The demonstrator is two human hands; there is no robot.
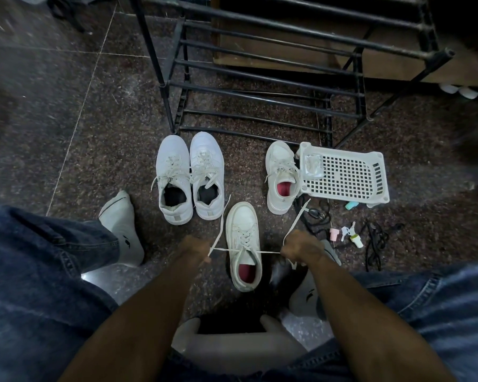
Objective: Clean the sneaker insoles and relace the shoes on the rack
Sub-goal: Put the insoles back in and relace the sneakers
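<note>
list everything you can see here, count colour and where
sneakers, dark inside: 2, white, side by side on floor before the rack
sneakers, red insoles: 2, white, one between the hands, one beside the basket
lace: 1, white, pulled out both sides of the near sneaker
shoe rack: 1, black, top centre
basket: 1, white, floor right
black laces: a tangle, floor right
small caps: several, pastel, near the tangle
socked feet: 2, grey
left hand: grip on lace
right hand: grip on lace
</note>
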